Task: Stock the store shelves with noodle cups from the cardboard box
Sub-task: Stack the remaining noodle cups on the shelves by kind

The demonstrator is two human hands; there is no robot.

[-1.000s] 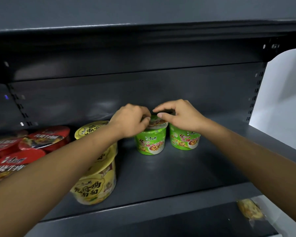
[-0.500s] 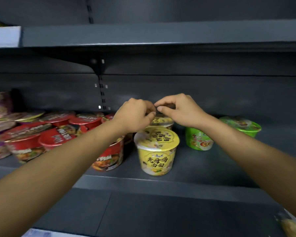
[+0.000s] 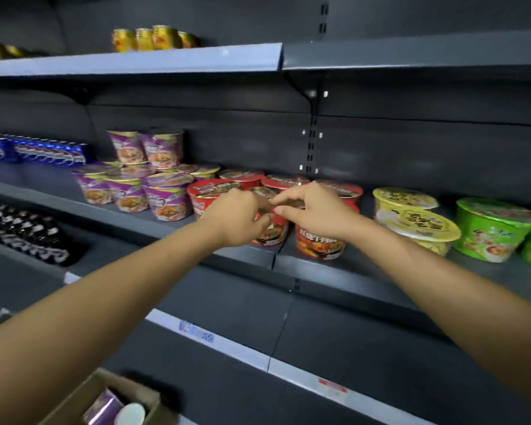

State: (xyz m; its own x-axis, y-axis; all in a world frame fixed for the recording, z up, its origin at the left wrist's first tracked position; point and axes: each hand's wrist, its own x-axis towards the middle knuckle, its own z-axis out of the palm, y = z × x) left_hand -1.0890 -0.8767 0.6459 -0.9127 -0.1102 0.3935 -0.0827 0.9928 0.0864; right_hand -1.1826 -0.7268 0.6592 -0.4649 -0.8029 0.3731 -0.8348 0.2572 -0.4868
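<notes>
Left hand (image 3: 236,219) and right hand (image 3: 313,210) meet near red noodle cups (image 3: 319,245)

I see dark grey metal shelves (image 3: 411,50), slotted upright (image 3: 311,145) on the back panel (image 3: 426,154), pale price strip (image 3: 215,342), dim light

The shelf (image 3: 365,265) carries purple, red, yellow and green noodle cups (image 3: 166,197).

A shop: dark metal shelves (image 3: 411,53) stocked with rows of noodle cups (image 3: 166,194).
</notes>
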